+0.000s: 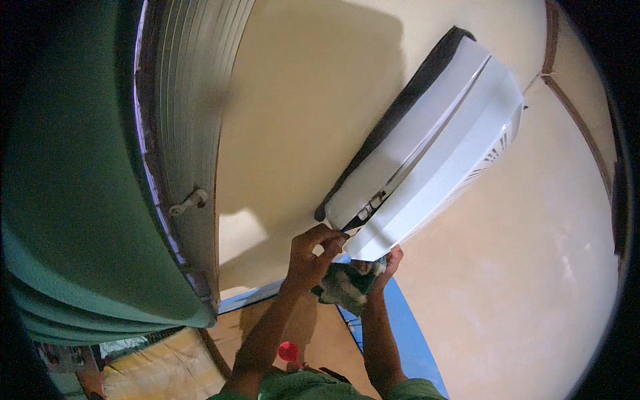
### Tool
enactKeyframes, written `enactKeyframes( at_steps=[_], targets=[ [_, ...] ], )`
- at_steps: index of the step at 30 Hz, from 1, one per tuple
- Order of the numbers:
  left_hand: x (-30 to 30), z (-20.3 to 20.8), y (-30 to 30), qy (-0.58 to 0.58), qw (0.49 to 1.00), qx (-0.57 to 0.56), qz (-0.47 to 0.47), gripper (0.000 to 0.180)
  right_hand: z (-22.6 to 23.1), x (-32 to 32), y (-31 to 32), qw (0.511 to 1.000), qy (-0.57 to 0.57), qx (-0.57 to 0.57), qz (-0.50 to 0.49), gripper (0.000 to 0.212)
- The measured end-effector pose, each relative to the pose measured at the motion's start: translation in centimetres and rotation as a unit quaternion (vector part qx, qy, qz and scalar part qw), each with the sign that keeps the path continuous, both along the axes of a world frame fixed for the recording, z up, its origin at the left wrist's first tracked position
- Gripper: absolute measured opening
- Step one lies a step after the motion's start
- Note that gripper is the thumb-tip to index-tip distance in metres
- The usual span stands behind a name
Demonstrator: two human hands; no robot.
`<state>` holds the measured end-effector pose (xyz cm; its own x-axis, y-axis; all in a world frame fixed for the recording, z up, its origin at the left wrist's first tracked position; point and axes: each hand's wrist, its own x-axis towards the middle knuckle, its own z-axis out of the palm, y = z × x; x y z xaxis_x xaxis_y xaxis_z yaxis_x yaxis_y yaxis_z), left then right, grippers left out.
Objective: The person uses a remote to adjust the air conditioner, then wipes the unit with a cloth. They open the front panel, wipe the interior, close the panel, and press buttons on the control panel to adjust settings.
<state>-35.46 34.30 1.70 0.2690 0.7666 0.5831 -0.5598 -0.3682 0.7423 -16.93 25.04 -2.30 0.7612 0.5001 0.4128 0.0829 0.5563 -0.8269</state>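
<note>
A white wall-mounted air conditioner (440,150) runs diagonally across the wall, its front cover lifted slightly from the body along a long gap. At its near end, small parts (371,205) show inside the gap. My left hand (313,257) is closed there, fingertips pinched at the gap's edge on something dark and thin that I cannot make out. My right hand (387,267) is beneath the cover's lower corner, gripping a crumpled green and white cloth (347,287) that hangs between my hands. Its fingers are partly hidden by the cover and cloth.
A green curtain (73,167) fills the left side, beside a ridged panel (190,100) with a pale handle-like fitting (190,201). Below lie a red round object (288,351), a blue strip (407,327) and a yellowish cloth-covered surface (163,367).
</note>
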Motion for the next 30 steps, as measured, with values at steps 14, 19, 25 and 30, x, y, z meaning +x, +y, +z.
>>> enactKeyframes(
  at_steps=[14,19,25,30],
  targets=[
    [-0.6,2.1,2.6,0.139,0.910,0.264,0.289,0.032,1.8,-2.4,1.9,0.990,0.116,0.066,-0.055,0.045],
    [-0.5,2.7,2.4,0.239,0.905,0.243,0.256,0.042,1.4,-1.2,0.5,0.969,0.084,0.072,0.220,0.042],
    [-0.8,0.3,1.9,0.137,0.964,0.144,0.175,0.042,1.8,-0.7,0.7,0.944,0.076,0.060,0.316,0.043],
    [-0.8,-1.4,-0.8,-0.013,0.988,0.017,0.152,0.028,0.6,0.2,0.6,0.938,0.051,0.089,0.330,0.043]
  ],
)
